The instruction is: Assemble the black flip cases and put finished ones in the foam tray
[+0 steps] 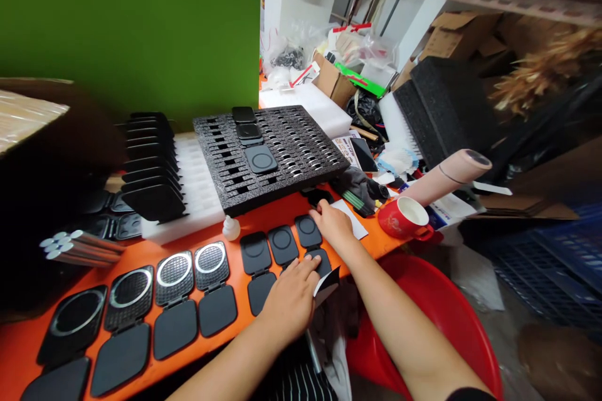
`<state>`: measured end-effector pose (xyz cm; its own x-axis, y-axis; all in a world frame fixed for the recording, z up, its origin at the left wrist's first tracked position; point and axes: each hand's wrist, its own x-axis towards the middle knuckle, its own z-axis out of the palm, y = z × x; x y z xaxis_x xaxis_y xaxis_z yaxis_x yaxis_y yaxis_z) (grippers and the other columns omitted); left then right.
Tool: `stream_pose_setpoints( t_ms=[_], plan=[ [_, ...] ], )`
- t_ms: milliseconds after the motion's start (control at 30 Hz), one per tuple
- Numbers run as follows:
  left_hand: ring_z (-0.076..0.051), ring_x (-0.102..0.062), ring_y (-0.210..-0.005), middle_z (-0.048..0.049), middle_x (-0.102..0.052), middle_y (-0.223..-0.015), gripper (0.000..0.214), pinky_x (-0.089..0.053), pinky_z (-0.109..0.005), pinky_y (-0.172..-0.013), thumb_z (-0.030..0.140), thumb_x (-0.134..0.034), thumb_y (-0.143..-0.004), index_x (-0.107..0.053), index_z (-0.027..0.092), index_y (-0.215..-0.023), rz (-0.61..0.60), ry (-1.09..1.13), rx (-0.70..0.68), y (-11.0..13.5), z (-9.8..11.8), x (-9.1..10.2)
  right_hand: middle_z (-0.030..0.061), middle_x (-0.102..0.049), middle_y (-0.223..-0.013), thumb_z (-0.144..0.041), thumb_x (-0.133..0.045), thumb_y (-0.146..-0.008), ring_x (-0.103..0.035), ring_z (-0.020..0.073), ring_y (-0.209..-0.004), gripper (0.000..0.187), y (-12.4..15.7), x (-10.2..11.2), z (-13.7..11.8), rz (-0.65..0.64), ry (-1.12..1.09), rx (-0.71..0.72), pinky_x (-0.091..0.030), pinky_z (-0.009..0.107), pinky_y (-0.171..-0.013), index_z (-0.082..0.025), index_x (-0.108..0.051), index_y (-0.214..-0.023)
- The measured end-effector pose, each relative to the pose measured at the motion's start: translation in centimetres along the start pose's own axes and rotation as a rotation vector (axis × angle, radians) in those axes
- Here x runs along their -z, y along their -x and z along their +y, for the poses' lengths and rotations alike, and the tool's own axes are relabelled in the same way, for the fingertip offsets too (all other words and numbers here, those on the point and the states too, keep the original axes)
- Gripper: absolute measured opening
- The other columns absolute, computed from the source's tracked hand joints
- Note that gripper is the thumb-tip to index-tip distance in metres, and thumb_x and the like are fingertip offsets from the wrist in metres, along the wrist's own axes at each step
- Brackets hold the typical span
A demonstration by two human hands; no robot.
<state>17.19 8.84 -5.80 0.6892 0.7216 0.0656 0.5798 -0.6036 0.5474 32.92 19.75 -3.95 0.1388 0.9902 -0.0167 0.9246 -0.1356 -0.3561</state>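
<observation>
Two-panel folding wireless chargers lie opened flat in a row along the orange table. My left hand [294,291] rests with fingers stretched over the lower panels of the right-hand ones. Beside its thumb side a curled black-and-white sheet [328,283] sticks up; whether the hand touches it is unclear. At the row's right end, the bent fingers of my right hand [336,225] close at the top corner of the last charger [308,231]. Neighbouring chargers [283,245] show a thin ring. Those farther left [175,277] have textured upper panels with silvery rings.
A black foam tray [286,191] holds several slotted pieces, with an unfolded charger [261,159] on top. A small white bottle [231,228] stands before white foam [200,169]. To the right are a red mug [399,220], a pink flask [446,177] and a red stool [437,301].
</observation>
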Motion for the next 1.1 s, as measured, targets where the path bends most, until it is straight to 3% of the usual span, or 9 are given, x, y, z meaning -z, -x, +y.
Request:
stream_pose_setpoints(
  t_ms=[167,233,333,433,500,600,933,1033,1100],
  plan=[
    [-0.027,-0.051,-0.118,-0.0115,-0.058,-0.125,0.029,-0.036,-0.048,-0.103,0.017,-0.042,-0.086,-0.058,0.016,-0.111,0.056,0.229,0.131,0.2,0.6,2.0,0.0056,-0.067,-0.078,-0.033,-0.046,-0.088,-0.062,0.0229,-0.074,0.02,2.9,3.8,0.3,0.16,-0.386,0.072,-0.042,0.032,-0.065,-0.023,-0.063,-0.084],
    [-0.028,-0.058,-0.106,-0.0112,-0.064,-0.113,0.028,-0.043,-0.046,-0.094,0.027,-0.043,-0.087,-0.059,0.017,-0.108,0.114,0.533,0.27,0.7,1.0,2.8,0.0044,-0.069,-0.078,-0.036,-0.046,-0.089,-0.063,0.0214,-0.073,0.024,6.4,5.3,0.0,0.192,-0.488,0.217,-0.046,0.033,-0.068,-0.023,-0.066,-0.084],
    [-0.025,-0.062,-0.089,-0.0101,-0.066,-0.099,0.036,-0.047,-0.039,-0.081,0.042,-0.05,-0.083,-0.059,0.015,-0.107,0.141,1.242,0.435,2.0,1.3,3.2,0.0052,-0.07,-0.101,-0.032,-0.057,-0.084,-0.059,0.024,-0.103,0.022,11.9,5.7,-1.2,0.04,-0.415,0.628,-0.041,0.041,-0.094,-0.025,-0.067,-0.102],
    [-0.018,-0.059,-0.071,-0.0037,-0.062,-0.077,0.047,-0.046,-0.028,-0.068,0.052,-0.069,-0.068,-0.059,0.015,-0.096,0.152,1.6,0.458,3.9,1.2,2.6,0.0063,-0.067,-0.111,-0.026,-0.051,-0.088,-0.06,0.0212,-0.104,0.028,15.4,4.0,-2.6,-0.042,-0.393,0.569,-0.037,0.045,-0.1,-0.025,-0.062,-0.114],
    [-0.012,-0.051,-0.061,0.0023,-0.053,-0.063,0.045,-0.04,-0.022,-0.06,0.052,-0.075,-0.061,-0.056,0.015,-0.078,0.196,1.511,0.466,5.2,1.0,2.5,0.0061,-0.07,-0.104,-0.026,-0.048,-0.09,-0.064,0.0195,-0.094,0.026,16.4,2.9,-3.4,-0.086,-0.473,0.428,-0.038,0.045,-0.099,-0.024,-0.065,-0.11],
    [-0.012,-0.046,-0.06,0.0027,-0.05,-0.063,0.037,-0.036,-0.022,-0.056,0.052,-0.064,-0.073,-0.055,0.016,-0.072,0.2,1.244,0.463,7.5,0.8,3.4,0.0049,-0.072,-0.09,-0.029,-0.05,-0.089,-0.065,0.0179,-0.083,0.022,17.0,2.2,-4.6,-0.213,-0.602,0.353,-0.047,0.036,-0.087,-0.022,-0.07,-0.097],
    [-0.016,-0.058,-0.073,-0.001,-0.065,-0.077,0.021,-0.042,-0.024,-0.067,0.032,-0.048,-0.087,-0.063,0.02,-0.077,0.226,0.734,0.469,13.3,1.4,6.6,0.0059,-0.066,-0.082,-0.024,-0.04,-0.092,-0.056,0.0171,-0.077,0.026,17.0,2.6,-8.8,-0.417,-0.385,0.795,-0.043,0.03,-0.072,-0.018,-0.065,-0.09],
    [-0.017,-0.059,-0.076,-0.0012,-0.065,-0.081,0.019,-0.042,-0.025,-0.071,0.03,-0.046,-0.087,-0.062,0.021,-0.081,0.219,0.679,0.43,14.6,0.8,7.3,0.0051,-0.062,-0.075,-0.029,-0.043,-0.092,-0.054,0.017,-0.074,0.028,16.4,2.3,-9.2,-0.402,-0.495,0.692,-0.043,0.03,-0.069,-0.018,-0.064,-0.079],
    [-0.017,-0.058,-0.074,-0.0007,-0.064,-0.079,0.021,-0.041,-0.025,-0.069,0.031,-0.045,-0.088,-0.06,0.02,-0.079,0.202,0.671,0.447,15.6,0.0,8.0,0.0019,-0.058,-0.064,-0.037,-0.048,-0.089,-0.052,0.0144,-0.063,0.029,15.5,2.3,-9.0,-0.353,-0.698,0.456,-0.043,0.028,-0.061,-0.018,-0.063,-0.073]
  ],
)
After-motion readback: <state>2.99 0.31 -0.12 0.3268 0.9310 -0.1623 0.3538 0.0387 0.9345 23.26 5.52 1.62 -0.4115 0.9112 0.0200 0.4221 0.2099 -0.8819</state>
